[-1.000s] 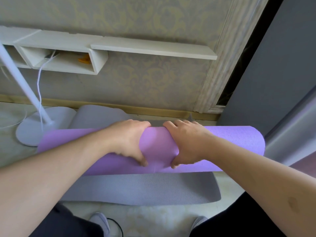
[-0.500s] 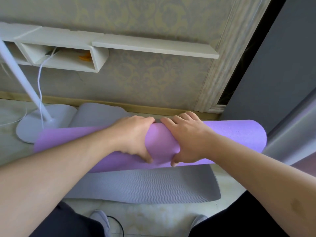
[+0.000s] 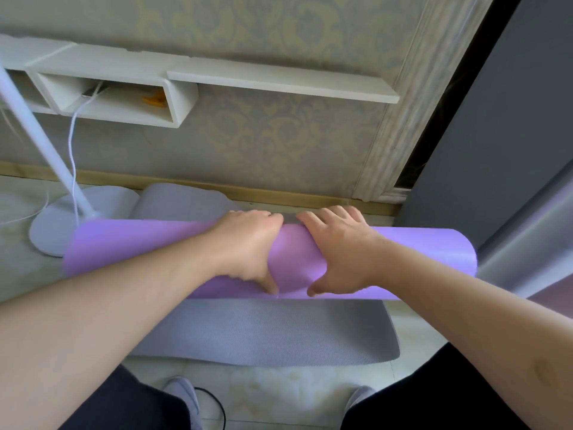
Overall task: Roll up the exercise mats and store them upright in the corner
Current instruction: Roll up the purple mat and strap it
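A purple exercise mat point(image 3: 428, 259) lies rolled into a thick tube across the floor, parallel to the wall. My left hand point(image 3: 248, 246) and my right hand point(image 3: 338, 249) grip the roll side by side at its middle, fingers curled over the far side and thumbs pressed on the near side. Under the roll a grey mat point(image 3: 273, 333) lies flat toward me, and its far end point(image 3: 179, 200) bunches up against the skirting board behind the roll.
A white lamp base point(image 3: 59, 225) with a slanted pole and cord stands at the left end of the roll. White wall shelves point(image 3: 279, 79) hang above. A grey door or panel point(image 3: 502, 144) rises at the right. My feet in grey slippers point(image 3: 183, 398) are near the bottom.
The purple roll has moved farther from me toward the wall, uncovering more of the grey mat. Both hands stayed on the roll's middle and shifted their grip over the top.
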Tool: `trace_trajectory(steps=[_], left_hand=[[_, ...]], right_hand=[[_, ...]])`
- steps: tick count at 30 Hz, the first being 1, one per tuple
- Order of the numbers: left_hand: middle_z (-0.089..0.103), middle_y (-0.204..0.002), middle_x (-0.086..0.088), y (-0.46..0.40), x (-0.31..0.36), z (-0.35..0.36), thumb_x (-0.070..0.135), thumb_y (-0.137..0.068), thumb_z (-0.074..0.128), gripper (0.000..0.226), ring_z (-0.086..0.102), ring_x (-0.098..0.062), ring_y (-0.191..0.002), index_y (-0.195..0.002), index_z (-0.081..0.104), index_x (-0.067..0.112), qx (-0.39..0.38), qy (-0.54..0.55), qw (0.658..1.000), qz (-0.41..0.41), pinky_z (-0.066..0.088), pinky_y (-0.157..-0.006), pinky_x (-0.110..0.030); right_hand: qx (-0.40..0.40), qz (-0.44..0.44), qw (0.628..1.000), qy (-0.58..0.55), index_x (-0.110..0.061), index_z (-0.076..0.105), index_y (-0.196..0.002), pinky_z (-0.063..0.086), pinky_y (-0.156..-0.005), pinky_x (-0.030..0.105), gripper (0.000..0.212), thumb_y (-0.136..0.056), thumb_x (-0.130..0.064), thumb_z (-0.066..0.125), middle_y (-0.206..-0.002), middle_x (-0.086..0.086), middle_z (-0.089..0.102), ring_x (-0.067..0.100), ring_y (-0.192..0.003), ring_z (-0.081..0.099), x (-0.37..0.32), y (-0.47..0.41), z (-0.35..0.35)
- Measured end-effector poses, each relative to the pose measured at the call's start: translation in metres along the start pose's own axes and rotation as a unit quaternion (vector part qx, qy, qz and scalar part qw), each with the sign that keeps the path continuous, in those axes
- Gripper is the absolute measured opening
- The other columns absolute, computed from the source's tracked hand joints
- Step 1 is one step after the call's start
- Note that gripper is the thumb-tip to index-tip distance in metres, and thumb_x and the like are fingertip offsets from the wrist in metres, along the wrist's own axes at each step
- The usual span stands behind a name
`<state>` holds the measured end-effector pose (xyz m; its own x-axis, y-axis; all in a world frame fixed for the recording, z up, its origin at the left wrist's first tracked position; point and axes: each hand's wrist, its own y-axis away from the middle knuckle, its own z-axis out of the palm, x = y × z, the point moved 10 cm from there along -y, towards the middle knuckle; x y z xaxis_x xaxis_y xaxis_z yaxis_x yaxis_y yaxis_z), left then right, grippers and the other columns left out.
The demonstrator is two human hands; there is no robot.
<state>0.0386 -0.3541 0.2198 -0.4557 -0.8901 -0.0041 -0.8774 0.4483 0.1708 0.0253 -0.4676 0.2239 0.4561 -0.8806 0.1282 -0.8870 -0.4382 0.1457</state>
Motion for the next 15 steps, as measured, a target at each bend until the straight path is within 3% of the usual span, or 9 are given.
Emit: trace_trajectory(steps=[2, 5, 7, 10, 11, 15], left_hand=[[0.063, -0.1, 0.011, 0.002, -0.009, 0.0, 0.079, -0.038, 0.086, 0.087, 0.065, -0.019, -0.093, -0.103, 0.052, 0.033, -0.027, 0.045, 0.998, -0.021, 0.056, -0.071, -0.036], [0.064, -0.097, 0.015, 0.006, -0.012, 0.004, 0.08, -0.034, 0.082, 0.087, 0.065, -0.016, -0.088, -0.104, 0.053, 0.037, -0.049, 0.07, 0.996, -0.027, 0.06, -0.072, -0.039], [0.063, -0.109, 0.015, 0.01, -0.007, 0.005, 0.077, -0.041, 0.085, 0.092, 0.066, -0.018, -0.099, -0.117, 0.049, 0.038, -0.045, 0.061, 0.997, -0.015, 0.059, -0.08, -0.041], [0.054, -0.14, 0.005, 0.014, 0.007, 0.002, 0.075, -0.046, 0.091, 0.133, 0.059, -0.024, -0.127, -0.152, 0.025, 0.028, 0.009, -0.026, 0.999, 0.02, 0.051, -0.098, -0.047], [0.051, -0.141, 0.002, 0.015, 0.012, 0.003, 0.073, -0.047, 0.092, 0.138, 0.058, -0.026, -0.129, -0.154, 0.021, 0.024, 0.019, -0.053, 0.998, 0.024, 0.05, -0.1, -0.048], [0.056, -0.122, 0.003, 0.005, 0.018, 0.005, 0.063, -0.051, 0.095, 0.097, 0.064, -0.025, -0.113, -0.122, 0.044, 0.023, 0.02, -0.023, 0.999, 0.027, 0.048, -0.084, -0.04]], right_hand=[[0.018, -0.015, 0.998, 0.056, -0.024, 0.037, -0.144, 0.034, -0.112, 0.048, 0.119, -0.05, -0.079, 0.085, -0.132, -0.004, 0.054, 0.028, -0.123, 0.05, -0.007, 0.0, -0.001], [-0.003, -0.002, 1.0, -0.003, -0.029, 0.042, -0.134, 0.046, -0.097, 0.045, 0.105, -0.051, -0.071, 0.09, -0.126, -0.007, 0.057, 0.026, -0.114, 0.056, -0.008, -0.004, 0.002], [-0.006, 0.0, 0.999, -0.034, -0.032, 0.045, -0.127, 0.05, -0.085, 0.04, 0.097, -0.051, -0.069, 0.09, -0.117, -0.01, 0.06, 0.023, -0.106, 0.059, -0.006, -0.005, 0.0], [-0.019, 0.019, 0.997, -0.076, -0.034, 0.05, -0.122, 0.053, -0.074, 0.036, 0.089, -0.05, -0.065, 0.093, -0.103, -0.014, 0.065, 0.02, -0.093, 0.061, 0.003, -0.004, -0.002], [-0.026, 0.025, 0.996, -0.084, -0.035, 0.051, -0.121, 0.055, -0.074, 0.036, 0.089, -0.049, -0.065, 0.093, -0.101, -0.014, 0.066, 0.019, -0.09, 0.061, 0.006, -0.003, -0.001], [-0.039, 0.032, 0.996, -0.069, -0.032, 0.047, -0.13, 0.053, -0.083, 0.038, 0.096, -0.053, -0.069, 0.091, -0.114, -0.01, 0.064, 0.022, -0.103, 0.062, 0.008, 0.0, 0.005]])
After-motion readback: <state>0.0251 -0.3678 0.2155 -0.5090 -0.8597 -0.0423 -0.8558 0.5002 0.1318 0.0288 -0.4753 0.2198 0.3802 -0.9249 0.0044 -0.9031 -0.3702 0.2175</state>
